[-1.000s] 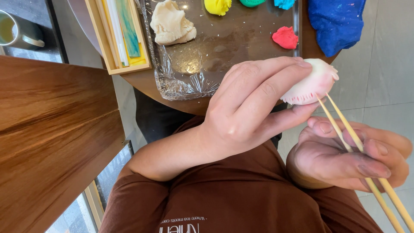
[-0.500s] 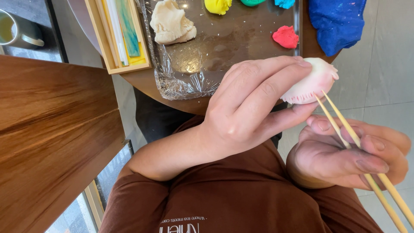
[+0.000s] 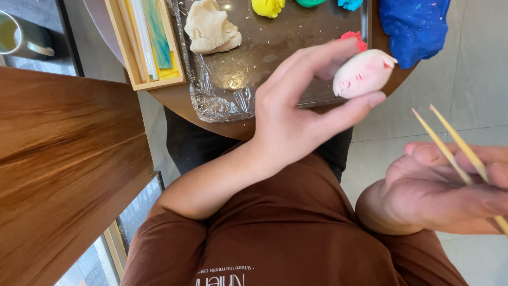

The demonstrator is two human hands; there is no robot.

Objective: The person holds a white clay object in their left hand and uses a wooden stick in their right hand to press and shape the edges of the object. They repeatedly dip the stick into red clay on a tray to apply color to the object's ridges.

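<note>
Left hand [image 3: 296, 122]: fingers and thumb pinch a pale dough dumpling [image 3: 362, 73] streaked with pink, held up above the near edge of the tray [image 3: 222, 100].
Right hand [image 3: 439, 190]: curled around two wooden chopsticks [image 3: 450, 145], tips pointing up toward the dumpling, clearly apart from it.
Tray: foil-lined, carrying a cream dough lump [image 3: 210, 27], plus yellow [image 3: 267, 7] and red [image 3: 352, 37] pieces.
Beside the tray: a blue dough mass [image 3: 413, 24] and a wooden box [image 3: 145, 45].

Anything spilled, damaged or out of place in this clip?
Nothing stands out. The left hand holds a white, pink-streaked dough dumpling, the right hand two wooden chopsticks; coloured dough lumps sit on the foil-wrapped tray.
</note>
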